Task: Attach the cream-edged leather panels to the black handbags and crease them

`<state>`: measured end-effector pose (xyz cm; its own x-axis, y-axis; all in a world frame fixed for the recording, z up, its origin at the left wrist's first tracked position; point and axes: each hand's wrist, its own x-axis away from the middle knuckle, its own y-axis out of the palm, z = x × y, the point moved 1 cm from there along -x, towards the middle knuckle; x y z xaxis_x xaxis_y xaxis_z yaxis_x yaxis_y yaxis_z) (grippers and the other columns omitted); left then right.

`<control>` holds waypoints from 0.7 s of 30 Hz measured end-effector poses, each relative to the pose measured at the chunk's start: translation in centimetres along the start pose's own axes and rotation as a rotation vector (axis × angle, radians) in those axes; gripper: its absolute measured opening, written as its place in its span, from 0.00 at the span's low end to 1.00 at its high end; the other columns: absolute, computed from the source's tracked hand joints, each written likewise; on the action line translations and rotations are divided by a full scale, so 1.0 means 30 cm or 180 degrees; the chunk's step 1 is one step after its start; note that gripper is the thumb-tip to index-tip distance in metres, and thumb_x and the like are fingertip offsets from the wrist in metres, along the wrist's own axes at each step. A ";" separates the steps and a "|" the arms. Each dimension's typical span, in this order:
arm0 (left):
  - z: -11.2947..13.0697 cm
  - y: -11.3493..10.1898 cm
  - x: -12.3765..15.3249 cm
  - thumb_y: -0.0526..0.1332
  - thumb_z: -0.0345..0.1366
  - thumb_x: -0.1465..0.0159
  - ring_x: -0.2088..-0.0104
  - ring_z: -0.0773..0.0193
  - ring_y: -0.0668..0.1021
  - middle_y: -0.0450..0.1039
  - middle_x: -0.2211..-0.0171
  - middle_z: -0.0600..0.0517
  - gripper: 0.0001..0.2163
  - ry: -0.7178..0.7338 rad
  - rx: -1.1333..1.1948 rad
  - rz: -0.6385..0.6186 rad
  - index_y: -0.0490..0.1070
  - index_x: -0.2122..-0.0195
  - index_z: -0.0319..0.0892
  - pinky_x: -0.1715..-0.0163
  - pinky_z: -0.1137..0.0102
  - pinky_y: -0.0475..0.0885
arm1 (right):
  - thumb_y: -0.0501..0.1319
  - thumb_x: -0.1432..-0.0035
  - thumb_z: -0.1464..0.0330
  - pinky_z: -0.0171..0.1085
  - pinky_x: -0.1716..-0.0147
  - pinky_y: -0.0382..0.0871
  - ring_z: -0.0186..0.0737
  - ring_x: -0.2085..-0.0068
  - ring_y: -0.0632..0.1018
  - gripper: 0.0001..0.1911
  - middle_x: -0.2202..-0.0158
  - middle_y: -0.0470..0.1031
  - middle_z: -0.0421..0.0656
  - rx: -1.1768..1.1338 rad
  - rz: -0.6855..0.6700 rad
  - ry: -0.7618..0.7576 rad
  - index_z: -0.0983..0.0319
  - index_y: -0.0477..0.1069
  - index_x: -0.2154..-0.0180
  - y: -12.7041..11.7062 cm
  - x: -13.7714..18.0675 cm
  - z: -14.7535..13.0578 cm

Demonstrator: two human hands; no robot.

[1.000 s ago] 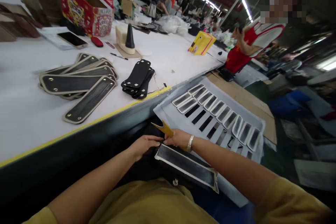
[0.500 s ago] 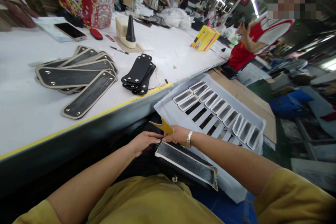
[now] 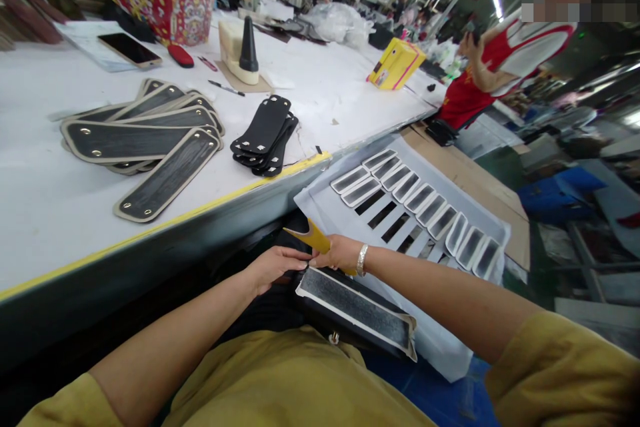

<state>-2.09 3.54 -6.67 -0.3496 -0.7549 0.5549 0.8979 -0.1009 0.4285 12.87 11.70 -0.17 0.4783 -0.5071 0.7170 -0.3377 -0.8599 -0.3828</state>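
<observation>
A black bag-like piece [image 3: 360,333] rests across my lap, its long grey-black panel [image 3: 355,307] edged in pale material and a small metal fitting [image 3: 334,337] on its near side. At its far left end my left hand [image 3: 275,267] pinches the corner, fingertips pressed together. My right hand [image 3: 341,253] meets it there, closed around a yellow curved strip [image 3: 315,233] that sticks up beyond the fingers; its thumb and fingertips also touch the corner. What lies between the fingertips is too small to make out.
On the white table [image 3: 320,100] lie pale-edged panels [image 3: 165,173], black panels [image 3: 265,127], a phone [image 3: 130,50] and a black cone tool [image 3: 249,47]. A slotted sheet [image 3: 320,197] with several small panels stands at the right. A person in red [image 3: 465,93] is beyond.
The view has shifted slightly. Both hands stay at the same corner of the black piece, with hardly any movement, and the yellow strip remains in my right hand.
</observation>
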 end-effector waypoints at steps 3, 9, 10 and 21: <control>0.002 0.000 0.000 0.66 0.37 0.54 0.58 0.56 0.73 0.77 0.60 0.49 0.18 -0.0021 -0.0016 0.0021 0.77 0.60 0.43 0.63 0.65 0.65 | 0.64 0.53 0.70 0.29 0.80 0.59 0.27 0.82 0.62 0.07 0.85 0.60 0.31 0.0030 0.0011 0.0018 0.63 0.66 0.77 0.000 -0.002 -0.001; 0.007 0.000 -0.003 0.66 0.35 0.55 0.59 0.57 0.74 0.77 0.61 0.49 0.17 -0.0059 -0.0005 0.0053 0.77 0.61 0.43 0.65 0.65 0.65 | 0.64 0.53 0.69 0.29 0.80 0.59 0.27 0.81 0.63 0.08 0.84 0.60 0.31 0.0285 0.0131 0.0009 0.62 0.65 0.75 0.002 0.007 -0.011; 0.007 0.001 -0.003 0.66 0.35 0.55 0.60 0.57 0.74 0.77 0.62 0.49 0.18 -0.0053 0.0005 0.0072 0.77 0.61 0.43 0.64 0.65 0.65 | 0.64 0.53 0.68 0.29 0.79 0.59 0.28 0.80 0.64 0.07 0.83 0.61 0.32 0.0459 0.0199 -0.0024 0.62 0.66 0.75 0.004 0.010 -0.015; 0.032 0.049 0.028 0.64 0.31 0.55 0.73 0.63 0.75 0.77 0.73 0.50 0.15 0.0103 0.0074 0.0385 0.78 0.64 0.38 0.70 0.68 0.66 | 0.62 0.54 0.67 0.31 0.76 0.57 0.34 0.74 0.69 0.08 0.77 0.69 0.37 0.1464 0.0821 0.0099 0.63 0.68 0.68 0.051 0.032 -0.037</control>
<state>-1.32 3.39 -4.89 -0.2300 -0.7812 0.5803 0.9264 0.0069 0.3765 11.93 9.97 0.59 0.3998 -0.7097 0.5800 -0.0474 -0.6479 -0.7602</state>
